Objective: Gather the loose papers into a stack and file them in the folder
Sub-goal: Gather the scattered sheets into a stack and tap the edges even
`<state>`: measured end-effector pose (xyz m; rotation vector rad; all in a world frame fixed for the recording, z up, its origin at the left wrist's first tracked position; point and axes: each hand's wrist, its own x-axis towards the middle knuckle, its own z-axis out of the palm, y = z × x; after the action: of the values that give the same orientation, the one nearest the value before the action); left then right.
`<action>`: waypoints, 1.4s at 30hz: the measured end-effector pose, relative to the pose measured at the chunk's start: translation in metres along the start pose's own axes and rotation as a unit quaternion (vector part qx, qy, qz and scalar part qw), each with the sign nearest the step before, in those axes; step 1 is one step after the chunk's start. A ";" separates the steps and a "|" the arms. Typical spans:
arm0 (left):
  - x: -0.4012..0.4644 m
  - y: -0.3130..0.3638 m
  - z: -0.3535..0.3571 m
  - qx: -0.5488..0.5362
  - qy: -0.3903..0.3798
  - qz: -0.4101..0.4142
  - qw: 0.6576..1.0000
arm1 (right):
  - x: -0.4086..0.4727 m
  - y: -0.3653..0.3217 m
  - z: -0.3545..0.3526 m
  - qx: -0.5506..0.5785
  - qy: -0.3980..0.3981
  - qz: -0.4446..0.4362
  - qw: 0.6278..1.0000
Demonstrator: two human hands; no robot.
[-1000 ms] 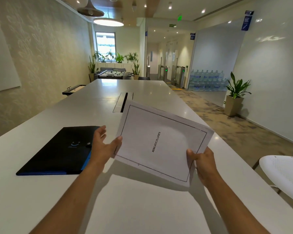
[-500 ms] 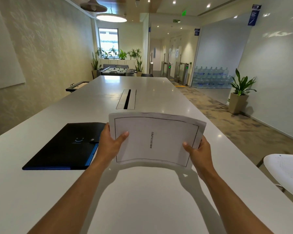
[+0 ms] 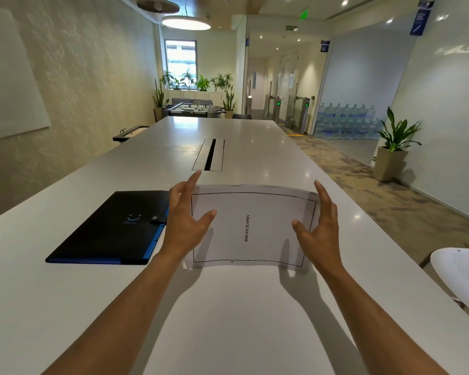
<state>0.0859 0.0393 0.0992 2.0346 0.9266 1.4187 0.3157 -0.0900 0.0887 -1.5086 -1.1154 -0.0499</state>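
A stack of white papers [image 3: 266, 228], its top sheet bordered and printed BIBLIOGRAPHY, stands slightly bowed with its lower edge close to the white table [image 3: 228, 315]. My left hand [image 3: 186, 223] cups the stack's left edge, thumb on the front and fingers stretched behind. My right hand [image 3: 320, 228] cups the right edge the same way. A black folder [image 3: 111, 228] with a blue edge and a snap tab lies closed and flat on the table, just left of my left hand.
A metal cable slot [image 3: 210, 154] is set into the table beyond the papers. A white chair [image 3: 460, 274] stands off the table's right edge. A potted plant [image 3: 390, 163] sits by the right wall.
The stack has swung from tilted and raised to square-on and lower, near the table. Both hands have slid from its near corners to its side edges, with fingers stretched out.
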 end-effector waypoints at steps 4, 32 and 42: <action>0.002 0.000 0.003 0.073 0.000 0.022 0.997 | 0.010 -0.005 0.001 -0.052 -0.002 0.001 0.999; -0.036 -0.031 0.019 -0.127 -0.005 -0.152 0.980 | -0.016 0.029 0.001 0.113 -0.008 0.156 0.981; -0.047 -0.047 0.018 -0.155 -0.049 -0.251 0.954 | -0.029 0.035 0.003 0.110 0.001 0.161 0.981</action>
<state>0.0802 0.0342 0.0308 1.4860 1.0132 1.0910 0.3212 -0.0995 0.0441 -1.4695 -0.8344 0.2859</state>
